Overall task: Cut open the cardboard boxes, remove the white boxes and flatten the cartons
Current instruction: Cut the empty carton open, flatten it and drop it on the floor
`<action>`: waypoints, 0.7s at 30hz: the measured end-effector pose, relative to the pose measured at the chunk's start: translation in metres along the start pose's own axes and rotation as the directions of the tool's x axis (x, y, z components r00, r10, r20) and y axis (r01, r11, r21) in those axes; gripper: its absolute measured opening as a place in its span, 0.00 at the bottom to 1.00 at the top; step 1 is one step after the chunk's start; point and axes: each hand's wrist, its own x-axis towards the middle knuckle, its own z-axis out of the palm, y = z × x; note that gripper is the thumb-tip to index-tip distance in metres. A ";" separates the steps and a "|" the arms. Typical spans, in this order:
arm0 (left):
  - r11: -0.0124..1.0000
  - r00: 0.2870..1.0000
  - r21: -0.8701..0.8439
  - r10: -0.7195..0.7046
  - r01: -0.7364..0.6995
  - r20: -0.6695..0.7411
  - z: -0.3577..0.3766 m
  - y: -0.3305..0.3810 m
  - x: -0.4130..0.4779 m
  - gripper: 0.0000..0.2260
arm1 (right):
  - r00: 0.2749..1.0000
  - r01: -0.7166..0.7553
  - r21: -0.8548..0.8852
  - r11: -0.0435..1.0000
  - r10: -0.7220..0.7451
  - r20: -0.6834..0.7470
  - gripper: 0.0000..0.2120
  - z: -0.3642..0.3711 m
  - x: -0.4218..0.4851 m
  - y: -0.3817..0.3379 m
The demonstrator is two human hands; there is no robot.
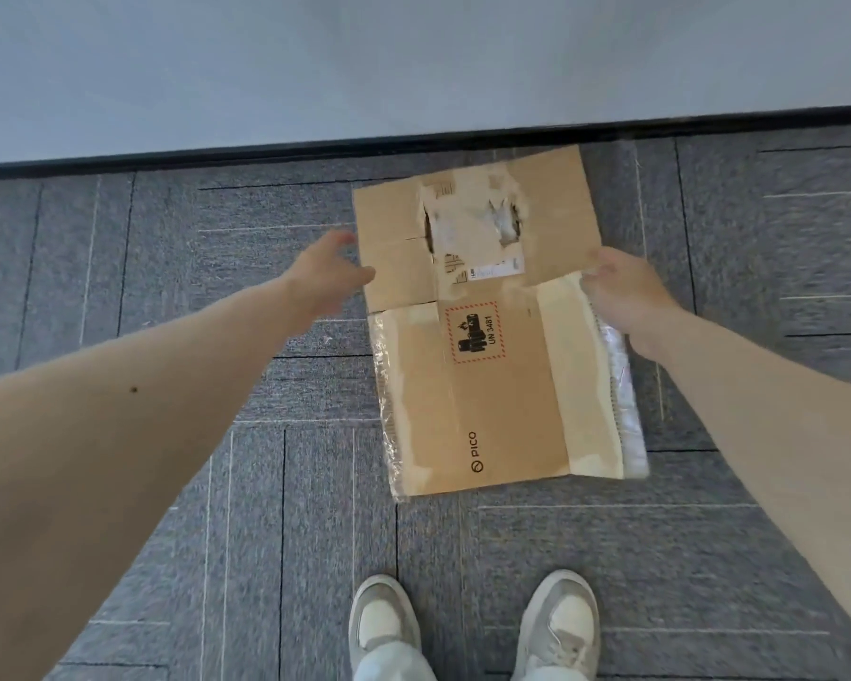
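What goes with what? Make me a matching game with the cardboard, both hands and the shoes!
Things:
1. carton
2. left hand
3. right hand
4. shoes

States:
A. grips the carton's right edge
B. grey, standing on the carpet
C. brown and flattened
D. fingers spread, by the carton's left edge

Pairs: 1-C, 2-D, 3-A, 4-B

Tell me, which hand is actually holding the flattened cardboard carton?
The right hand, its fingers curled round the right edge of the flattened carton. The left hand hovers by the left edge with fingers open, gripping nothing.
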 end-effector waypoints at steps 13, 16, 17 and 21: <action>0.983 0.979 -0.010 0.184 -0.184 0.084 -0.057 0.130 -0.157 0.11 | 1.000 0.013 0.201 0.980 -0.011 -0.012 0.14 -0.097 -0.156 -0.079; 0.969 0.966 0.009 0.243 -0.245 0.091 -0.069 0.177 -0.219 0.07 | 0.999 0.045 0.201 0.979 -0.041 -0.024 0.09 -0.136 -0.221 -0.105; 0.964 0.959 0.010 0.265 -0.267 0.097 -0.072 0.193 -0.244 0.06 | 0.998 0.061 0.195 0.979 -0.055 -0.036 0.09 -0.151 -0.244 -0.113; 0.918 0.915 0.074 0.378 -0.390 0.143 -0.078 0.254 -0.345 0.04 | 0.986 0.105 0.190 0.976 -0.077 -0.148 0.09 -0.224 -0.347 -0.144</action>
